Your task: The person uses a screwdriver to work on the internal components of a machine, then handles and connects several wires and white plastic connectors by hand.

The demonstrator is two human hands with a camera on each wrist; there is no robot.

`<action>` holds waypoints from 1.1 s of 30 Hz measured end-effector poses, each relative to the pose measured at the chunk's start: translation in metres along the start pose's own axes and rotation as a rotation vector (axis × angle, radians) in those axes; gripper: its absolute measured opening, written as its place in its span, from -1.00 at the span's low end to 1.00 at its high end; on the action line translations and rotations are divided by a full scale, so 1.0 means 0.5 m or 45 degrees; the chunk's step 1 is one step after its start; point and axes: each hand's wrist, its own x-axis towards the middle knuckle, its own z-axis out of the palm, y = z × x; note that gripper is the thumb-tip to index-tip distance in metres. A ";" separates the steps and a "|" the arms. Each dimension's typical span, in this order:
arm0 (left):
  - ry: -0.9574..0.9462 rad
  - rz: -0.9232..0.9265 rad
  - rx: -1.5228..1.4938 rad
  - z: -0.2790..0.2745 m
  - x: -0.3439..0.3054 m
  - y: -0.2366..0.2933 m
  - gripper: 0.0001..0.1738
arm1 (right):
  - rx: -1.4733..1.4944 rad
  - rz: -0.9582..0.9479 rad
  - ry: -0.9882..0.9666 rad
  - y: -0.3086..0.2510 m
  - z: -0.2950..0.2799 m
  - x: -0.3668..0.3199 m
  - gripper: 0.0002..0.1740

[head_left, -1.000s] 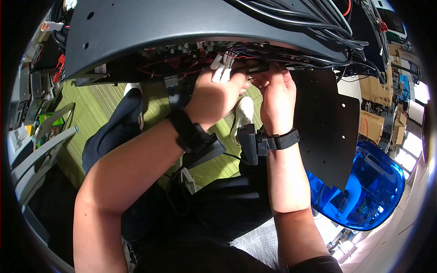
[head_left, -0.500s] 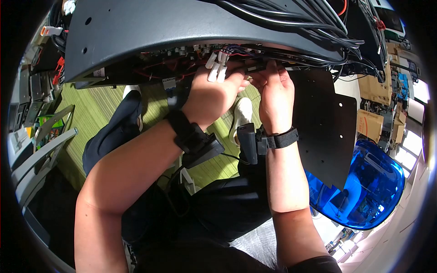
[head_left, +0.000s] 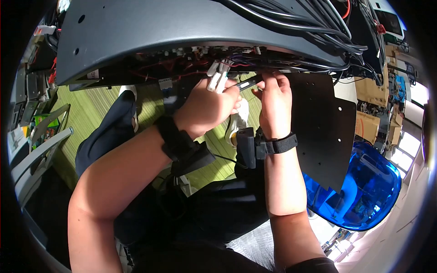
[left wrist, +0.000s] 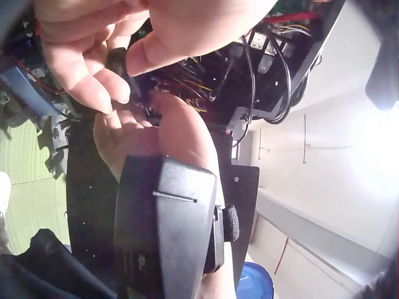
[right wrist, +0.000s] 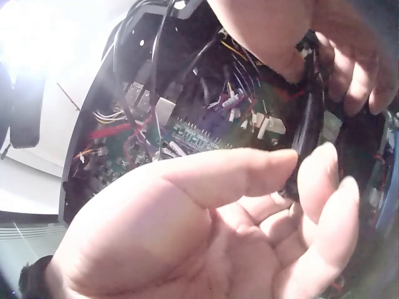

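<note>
Below the front edge of a large dark housing (head_left: 136,27), both hands hold a slim black rod-like piece (head_left: 248,83) with a pale label. My left hand (head_left: 205,107) pinches one end between thumb and fingers. The other end sits between the thumb and fingertips of my right hand (head_left: 275,104). In the right wrist view the piece (right wrist: 305,134) looks glossy and runs between the hands; I cannot tell its exact kind. White connectors (head_left: 217,78) on thin wires hang over the back of the left hand. Behind the fingers lies a green circuit board (right wrist: 193,136) with coloured wires.
Thick black cables (head_left: 291,22) run over the housing's top. A flat black panel (head_left: 318,127) with holes stands right of the right forearm, beside a blue transparent shell (head_left: 378,191). Cardboard boxes (head_left: 366,125) are at the right, a grey metal frame (head_left: 43,145) at the left.
Both hands have come slightly down and out from under the housing's edge. The black piece came with them and now shows more plainly. The white connectors shifted downward a little.
</note>
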 end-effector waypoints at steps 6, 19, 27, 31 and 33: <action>0.211 -0.046 0.038 -0.007 -0.008 -0.008 -0.81 | 0.004 -0.269 0.108 -0.002 -0.009 0.007 -0.83; 0.196 -0.027 -0.106 -0.029 -0.021 0.004 -0.87 | 0.152 -0.244 0.018 -0.006 0.059 -0.039 -0.63; 0.160 0.027 -0.132 -0.025 -0.030 -0.014 -0.87 | -0.298 -0.406 -0.100 0.020 0.034 -0.005 -0.57; 0.112 0.033 0.059 -0.029 -0.025 -0.028 -0.74 | -0.351 -0.385 -0.124 0.016 0.024 -0.007 -0.55; 0.106 0.034 0.073 -0.027 -0.019 -0.031 -0.74 | -0.331 -0.311 -0.158 0.004 0.028 -0.018 -0.53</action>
